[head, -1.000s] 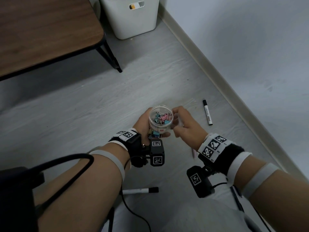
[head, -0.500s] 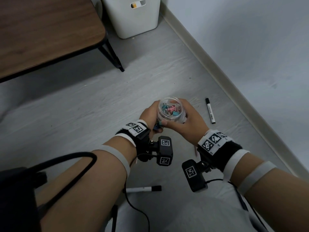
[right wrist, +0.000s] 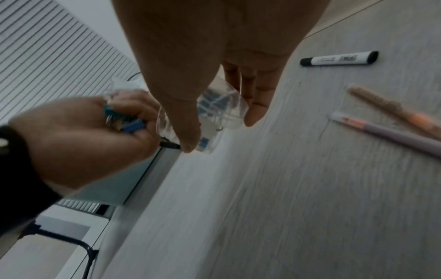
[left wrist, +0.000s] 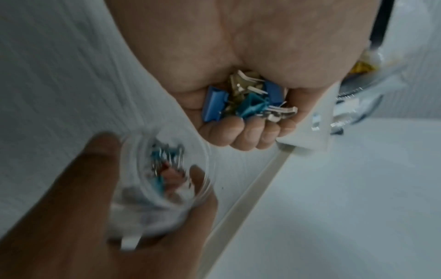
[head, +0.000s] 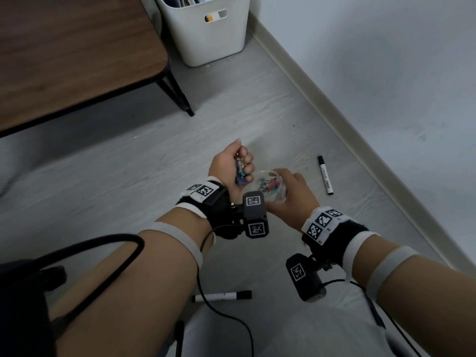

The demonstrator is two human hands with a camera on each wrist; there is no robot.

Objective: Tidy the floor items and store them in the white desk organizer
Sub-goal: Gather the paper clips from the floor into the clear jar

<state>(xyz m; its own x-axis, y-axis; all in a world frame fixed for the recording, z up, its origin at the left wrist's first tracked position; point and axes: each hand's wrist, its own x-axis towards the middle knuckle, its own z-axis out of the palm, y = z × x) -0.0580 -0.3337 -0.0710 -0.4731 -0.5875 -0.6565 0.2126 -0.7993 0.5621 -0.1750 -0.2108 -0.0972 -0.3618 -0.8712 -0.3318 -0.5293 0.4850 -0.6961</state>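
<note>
— On the floor, between the table (head: 77, 60) and the wall: why are both hands busy?

— The right hand (head: 291, 194) wraps a clear tub (head: 270, 188) from above, thumb one side, fingers the other, seemingly to keep its mouth up and steady. The left hand (head: 231, 166) is clenched round a bunch of clips (left wrist: 243, 102) (blue, teal, silver arms), just beside the tub. I'd judge they are meant to go in with the clips already there.

— So neither hand is free?

— No. The left is fisted tight on clips, the right clasped on the tub.

— And the organizer?

— The white bin (head: 206, 29) stands against the wall, well apart. Two markers (head: 325, 175) (head: 222, 296) and two pens (right wrist: 393, 132) lie on the floor, not yet stored.
</note>
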